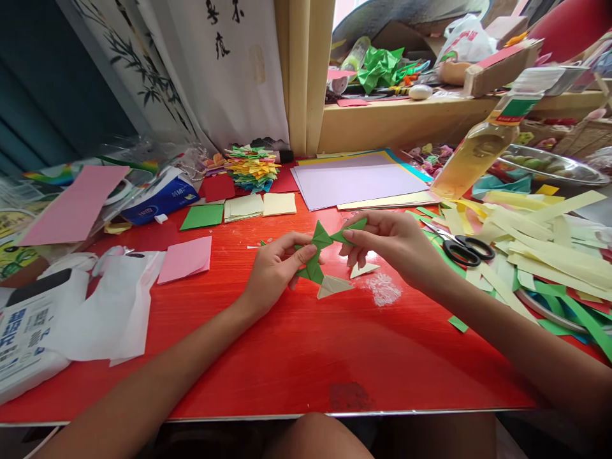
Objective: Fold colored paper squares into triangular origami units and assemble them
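Observation:
Between the thumb and fingers of my left hand [282,261] is a green folded-paper piece [314,269] with several pointed triangular parts, held above the red table. My right hand [382,241] pinches a smaller green folded-paper triangle [352,232], whose left tip meets or nearly meets the upper right of that piece. Just below my left hand's piece lies a cream folded-paper triangle [333,287], partly overlapped by it. A second cream triangle [364,270] rests under my right hand. My right hand's lower fingers are curled.
Black-handled scissors [466,250] lie right, by a heap of cream and green paper strips [540,236]. A tilted-looking bottle [478,153] stands behind. Cream paper squares [280,203], lilac sheets [358,182] and a folded-paper stack [252,167] are at the back. Pink paper [185,259] and white wrapping [109,306] lie left.

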`<action>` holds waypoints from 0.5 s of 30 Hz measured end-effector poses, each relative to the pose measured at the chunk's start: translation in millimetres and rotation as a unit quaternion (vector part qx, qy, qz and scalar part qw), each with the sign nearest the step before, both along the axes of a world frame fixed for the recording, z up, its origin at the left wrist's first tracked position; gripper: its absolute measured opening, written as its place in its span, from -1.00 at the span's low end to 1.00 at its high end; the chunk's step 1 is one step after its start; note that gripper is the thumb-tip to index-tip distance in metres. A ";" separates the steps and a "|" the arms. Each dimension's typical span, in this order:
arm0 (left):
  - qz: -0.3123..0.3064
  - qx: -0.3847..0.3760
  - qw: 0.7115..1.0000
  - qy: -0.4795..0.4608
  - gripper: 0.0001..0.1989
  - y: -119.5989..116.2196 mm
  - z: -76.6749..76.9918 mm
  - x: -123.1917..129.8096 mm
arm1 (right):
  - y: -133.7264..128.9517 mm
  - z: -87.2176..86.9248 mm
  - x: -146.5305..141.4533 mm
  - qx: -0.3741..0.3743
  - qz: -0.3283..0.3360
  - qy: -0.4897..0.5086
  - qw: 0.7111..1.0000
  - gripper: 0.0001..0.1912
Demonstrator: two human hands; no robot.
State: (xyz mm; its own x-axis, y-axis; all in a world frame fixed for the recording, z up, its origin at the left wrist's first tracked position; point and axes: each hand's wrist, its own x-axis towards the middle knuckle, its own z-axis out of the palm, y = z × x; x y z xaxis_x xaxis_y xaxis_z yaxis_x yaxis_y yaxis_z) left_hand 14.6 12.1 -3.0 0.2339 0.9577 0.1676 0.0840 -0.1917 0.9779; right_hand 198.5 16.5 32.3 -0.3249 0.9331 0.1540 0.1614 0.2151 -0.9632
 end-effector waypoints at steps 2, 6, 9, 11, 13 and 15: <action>0.004 0.005 1.000 0.006 -0.80 -0.5 -0.2 -0.2 | -1.0 0.9 -0.7 0.008 -0.001 -0.007 1.000 -0.88; 0.008 0.006 1.000 0.012 -0.80 -0.8 -0.4 -0.1 | -1.5 1.1 -1.5 0.017 0.002 -0.013 1.000 -0.87; 0.003 0.003 1.000 0.017 -0.80 -1.4 -0.4 -0.2 | -0.8 -0.9 -1.3 0.019 0.013 -0.013 1.000 -0.86; -0.003 -0.002 1.000 0.020 -0.81 -2.1 -0.5 -0.5 | -0.3 -3.7 -1.1 0.016 0.027 -0.014 0.999 -0.84; -0.006 -0.008 1.000 0.021 -0.81 -2.6 -0.8 -0.9 | 0.0 -7.2 -1.5 0.011 0.040 -0.016 0.999 -0.82; -0.006 -0.013 1.000 0.024 -0.80 -2.8 -1.3 -1.4 | -0.4 -10.8 -3.0 0.008 0.047 -0.012 0.999 -0.80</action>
State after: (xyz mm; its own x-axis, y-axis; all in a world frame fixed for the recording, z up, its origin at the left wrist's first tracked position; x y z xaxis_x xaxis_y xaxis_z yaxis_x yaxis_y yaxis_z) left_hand 13.2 9.4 -4.2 0.2515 0.9589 0.1316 0.1283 -0.1679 0.9774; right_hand 195.5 16.1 21.5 -0.4152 0.8956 0.1600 0.1627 0.2461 -0.9555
